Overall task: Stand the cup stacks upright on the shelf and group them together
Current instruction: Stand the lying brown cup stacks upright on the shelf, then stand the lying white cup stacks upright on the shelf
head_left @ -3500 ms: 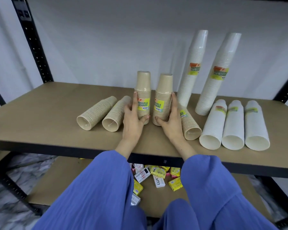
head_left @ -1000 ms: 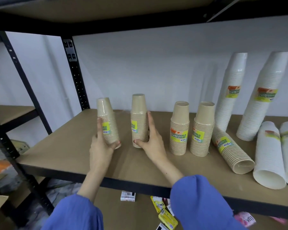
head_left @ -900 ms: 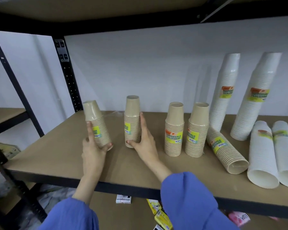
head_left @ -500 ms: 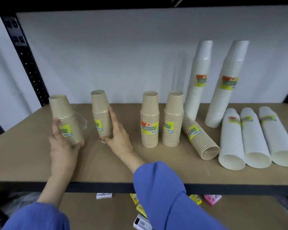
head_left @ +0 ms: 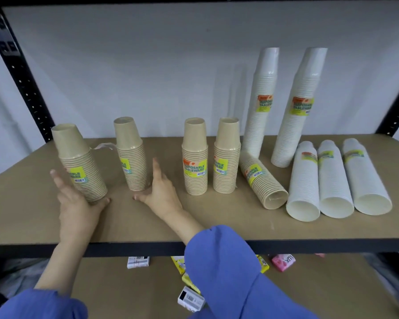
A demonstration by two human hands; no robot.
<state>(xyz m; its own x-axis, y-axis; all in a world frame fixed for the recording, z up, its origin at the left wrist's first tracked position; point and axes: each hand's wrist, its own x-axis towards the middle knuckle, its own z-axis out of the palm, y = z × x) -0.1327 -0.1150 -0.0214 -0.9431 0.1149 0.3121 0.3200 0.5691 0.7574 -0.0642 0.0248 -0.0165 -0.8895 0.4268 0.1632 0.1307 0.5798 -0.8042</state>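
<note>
Several brown cup stacks are on the wooden shelf [head_left: 217, 223]. My left hand [head_left: 76, 206] grips the leftmost brown stack [head_left: 78, 162], which tilts left with its base near the board. A second brown stack [head_left: 131, 155] stands upright; my right hand [head_left: 162, 192] is open beside it, thumb at its base. Two more brown stacks [head_left: 195, 157] [head_left: 227, 157] stand upright together. Another brown stack [head_left: 263, 183] lies on its side. Two tall white stacks [head_left: 262, 104] [head_left: 297, 111] lean against the back wall. Three white stacks [head_left: 304, 185] [head_left: 334, 180] [head_left: 364, 178] lie side by side.
A black perforated upright [head_left: 21, 77] stands at the shelf's left rear and another [head_left: 394, 116] at the right. The black front rail [head_left: 309, 247] edges the board. Small boxes [head_left: 138, 262] and packets [head_left: 282, 262] lie on the lower shelf.
My right hand has loosened from the second brown stack, which now stands on its own. My left hand still holds the tilted leftmost stack.
</note>
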